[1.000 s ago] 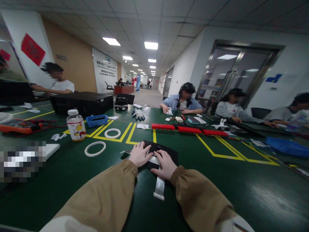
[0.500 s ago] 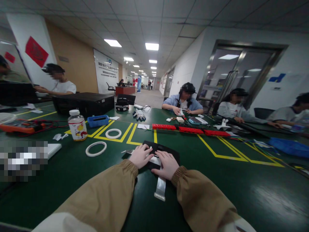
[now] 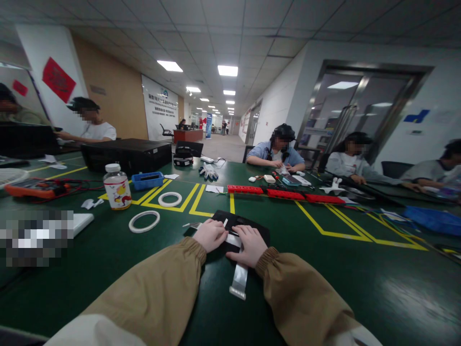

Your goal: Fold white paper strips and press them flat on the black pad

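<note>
A flat black panel [image 3: 257, 225] lies on the green table in front of me, with a small white strip [image 3: 225, 223] on its upper side. My left hand [image 3: 212, 235] rests at the panel's left part, fingers curled together; what is under the fingertips is hidden. Across the right part lies my right hand [image 3: 250, 246], its fingers stretched out and thumb apart, pressing on the surface. A silvery flat ribbon cable [image 3: 239, 278] runs from beneath the right hand toward me and ends in a pale connector.
Two white tape rolls [image 3: 144, 222] and a labelled bottle [image 3: 117, 187] stand to the left, near a blue tray [image 3: 147, 180] and an orange multimeter [image 3: 36, 188]. Red power strips [image 3: 284, 194] lie beyond the panel. A person [image 3: 279, 151] works across the table.
My left hand's fingers have drawn in and curled, uncovering more of the white strip. My right hand stays nearly in place. The person across has shifted their hands.
</note>
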A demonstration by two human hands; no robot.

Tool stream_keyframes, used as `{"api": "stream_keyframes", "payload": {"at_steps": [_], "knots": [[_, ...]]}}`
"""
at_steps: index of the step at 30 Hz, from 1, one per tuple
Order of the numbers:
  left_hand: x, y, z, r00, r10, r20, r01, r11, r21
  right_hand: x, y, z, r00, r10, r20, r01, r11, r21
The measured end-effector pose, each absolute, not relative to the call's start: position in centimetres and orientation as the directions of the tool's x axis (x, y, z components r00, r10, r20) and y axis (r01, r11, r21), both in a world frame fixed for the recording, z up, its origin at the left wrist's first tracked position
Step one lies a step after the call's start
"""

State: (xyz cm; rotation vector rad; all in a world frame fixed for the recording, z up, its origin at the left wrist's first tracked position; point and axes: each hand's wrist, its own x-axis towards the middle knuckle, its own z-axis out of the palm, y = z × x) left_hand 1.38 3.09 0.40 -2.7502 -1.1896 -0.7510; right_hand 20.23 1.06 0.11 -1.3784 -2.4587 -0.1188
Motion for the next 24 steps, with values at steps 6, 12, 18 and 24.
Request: {"api": "stream_keyframes", "payload": {"at_steps": [6, 12, 18, 24], "knots": [[-0.3, 3.3, 0.6, 0.442, 0.719, 0.537, 0.797, -0.59, 0.133, 20.2, 0.8, 0.3, -0.434, 0.826, 0.36, 0.859, 0.5, -0.111], [-1.2, 4.3, -2.0, 0.34, 0.885, 0.318, 0.881, -0.418, 0.222, 20.1, 0.7, 0.3, -0.419, 0.848, 0.325, 0.868, 0.479, -0.129], [-0.4, 4.3, -3.1, 0.28, 0.931, 0.236, 0.914, -0.333, 0.231, 20.3, 0.6, -0.2, -0.418, 0.858, 0.3, 0.873, 0.47, -0.128], [-1.6, 4.3, -2.2, 0.288, 0.916, 0.278, 0.887, -0.365, 0.284, 20.1, 0.6, 0.2, -0.386, 0.862, 0.329, 0.876, 0.454, -0.162]]}}
